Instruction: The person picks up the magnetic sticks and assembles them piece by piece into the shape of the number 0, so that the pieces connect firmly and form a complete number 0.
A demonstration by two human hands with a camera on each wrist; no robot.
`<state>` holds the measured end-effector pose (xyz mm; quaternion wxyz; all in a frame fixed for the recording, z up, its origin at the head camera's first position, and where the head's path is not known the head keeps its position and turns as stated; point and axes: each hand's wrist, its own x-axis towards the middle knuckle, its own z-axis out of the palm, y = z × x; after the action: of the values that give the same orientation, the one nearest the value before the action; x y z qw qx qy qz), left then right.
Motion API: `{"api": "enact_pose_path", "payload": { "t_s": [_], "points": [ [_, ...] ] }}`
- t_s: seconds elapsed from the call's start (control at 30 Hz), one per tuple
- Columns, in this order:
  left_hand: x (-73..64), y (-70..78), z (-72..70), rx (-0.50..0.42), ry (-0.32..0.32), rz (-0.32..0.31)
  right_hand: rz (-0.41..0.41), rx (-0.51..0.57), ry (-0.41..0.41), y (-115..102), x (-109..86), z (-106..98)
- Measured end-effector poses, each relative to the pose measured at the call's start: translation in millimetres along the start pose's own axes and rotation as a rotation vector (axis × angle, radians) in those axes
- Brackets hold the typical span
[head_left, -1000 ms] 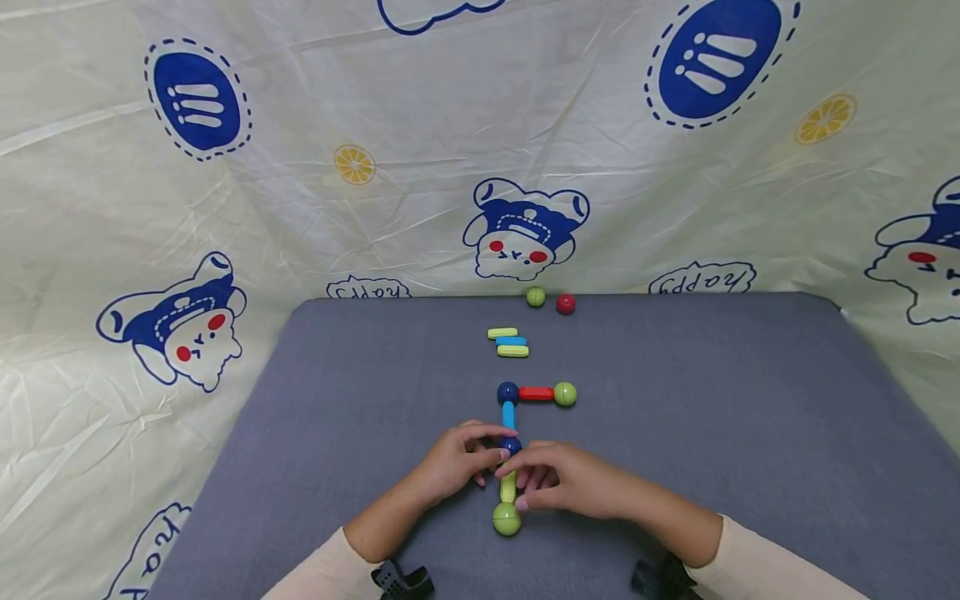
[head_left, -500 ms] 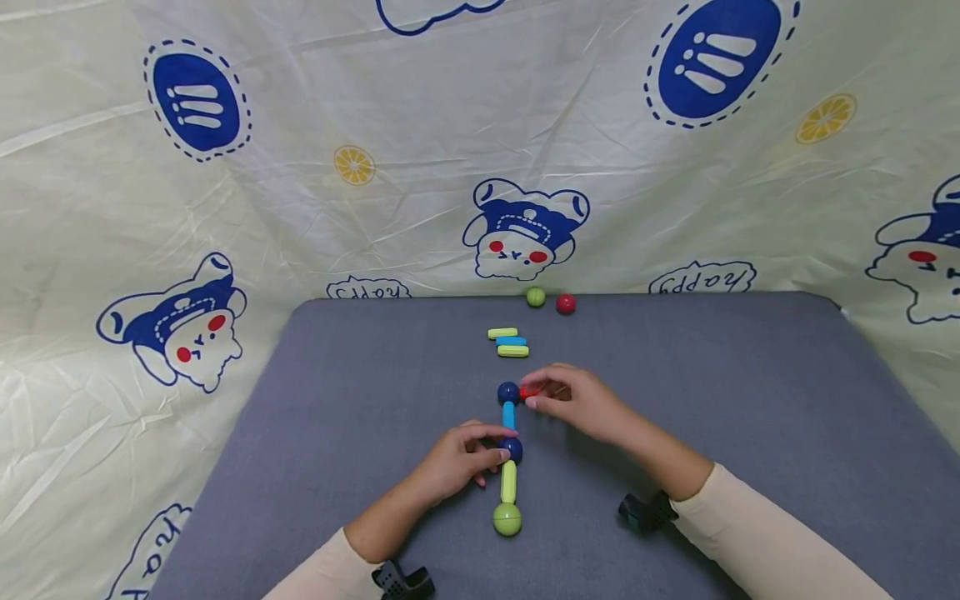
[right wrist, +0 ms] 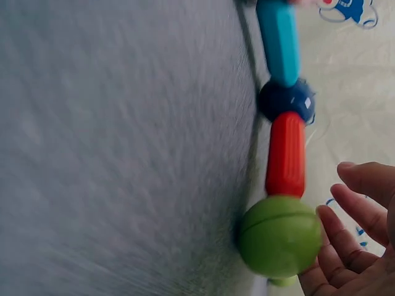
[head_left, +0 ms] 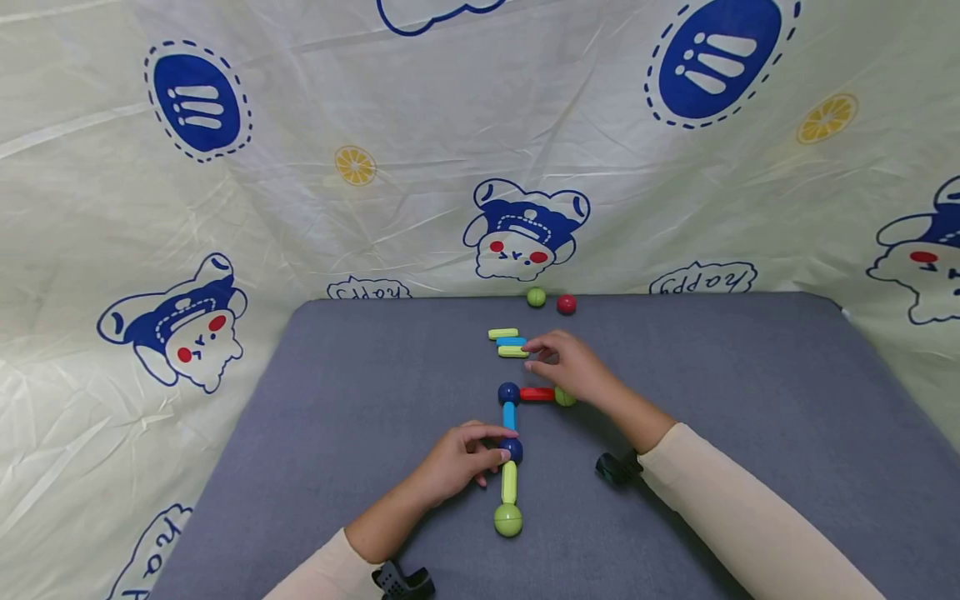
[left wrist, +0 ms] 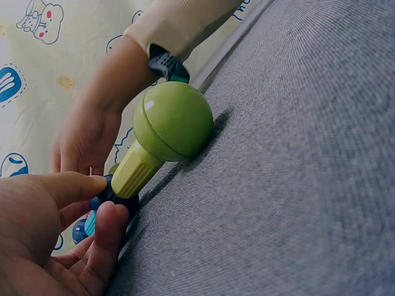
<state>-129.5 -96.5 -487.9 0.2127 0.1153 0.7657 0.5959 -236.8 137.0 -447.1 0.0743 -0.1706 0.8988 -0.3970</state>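
In the head view, my left hand (head_left: 465, 460) pinches the nearer dark blue ball (head_left: 512, 451) between thumb and fingers. A yellow-green stick (head_left: 509, 483) joins that ball to a large green ball (head_left: 507, 520) on the near side. On the far side a light blue stick (head_left: 509, 416) runs to another dark blue ball (head_left: 508, 393), from which a red stick (head_left: 537, 394) leads right to a green ball (right wrist: 281, 237). My right hand (head_left: 570, 367) reaches over that green ball with nothing between its parted fingers. Its fingertips are beside the nearest loose yellow-green stick (head_left: 513, 352).
Beyond that stick lie a loose light blue stick (head_left: 512, 342) and another yellow-green stick (head_left: 502, 334). A small green ball (head_left: 536, 297) and a red ball (head_left: 566, 305) sit at the far edge of the grey table (head_left: 360, 367), before a printed curtain (head_left: 420, 225).
My right hand has moved from the near yellow-green stick, past the red stick, up to the loose sticks. My left hand has stayed on the dark blue ball.
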Motion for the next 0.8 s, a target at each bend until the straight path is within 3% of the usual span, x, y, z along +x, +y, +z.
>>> {"api": "enact_pose_path", "payload": {
  "t_s": [0.37, 0.8],
  "points": [
    [0.9, -1.0, 0.7, -0.016, 0.012, -0.005, 0.070, -0.081, -0.054, 12, 30.3, 3],
    [2.0, -2.5, 0.9, -0.040, 0.043, -0.008, 0.106, -0.138, -0.021, 17, 41.7, 13]
  ]
}}
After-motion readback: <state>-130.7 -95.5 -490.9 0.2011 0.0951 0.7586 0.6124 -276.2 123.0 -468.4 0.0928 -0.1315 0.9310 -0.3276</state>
